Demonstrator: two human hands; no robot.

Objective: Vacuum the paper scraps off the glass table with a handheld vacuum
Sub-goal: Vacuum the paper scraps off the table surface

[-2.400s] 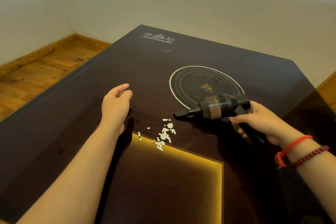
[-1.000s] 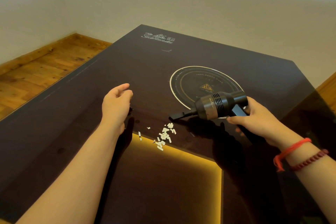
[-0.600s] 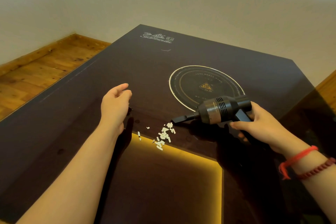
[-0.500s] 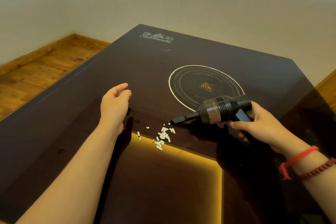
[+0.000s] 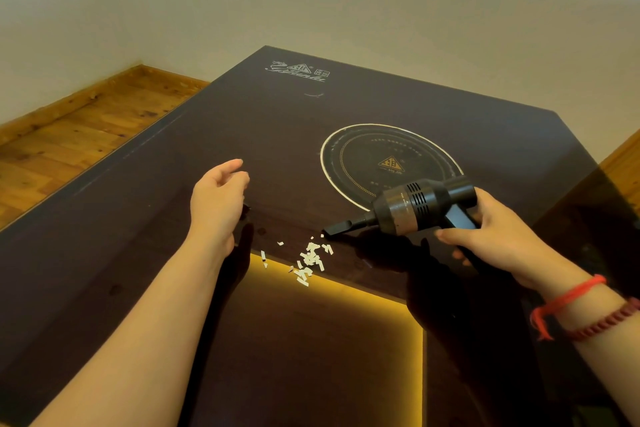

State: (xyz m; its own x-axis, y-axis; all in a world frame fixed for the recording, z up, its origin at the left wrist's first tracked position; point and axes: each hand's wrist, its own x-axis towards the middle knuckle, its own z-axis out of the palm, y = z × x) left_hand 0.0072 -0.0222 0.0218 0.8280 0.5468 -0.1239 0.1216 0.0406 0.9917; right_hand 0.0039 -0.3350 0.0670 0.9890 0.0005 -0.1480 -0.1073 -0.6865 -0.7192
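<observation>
Lying nearest on the dark glass table [image 5: 104,218], a small cluster of white paper scraps [image 5: 309,261] is seen at the edge of a yellow-lit panel [image 5: 346,340]. Just beyond it, the handheld vacuum [image 5: 412,208] is gripped by the right hand [image 5: 498,239], its nozzle beside the scraps. The left hand [image 5: 216,208] is held loosely curled, holding nothing. Farther back, a printed circle [image 5: 391,163] is seen

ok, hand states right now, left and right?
Left hand: open, fingers loosely curled, holding nothing.
Right hand: grips the handheld vacuum, nozzle at the paper scraps.
</observation>
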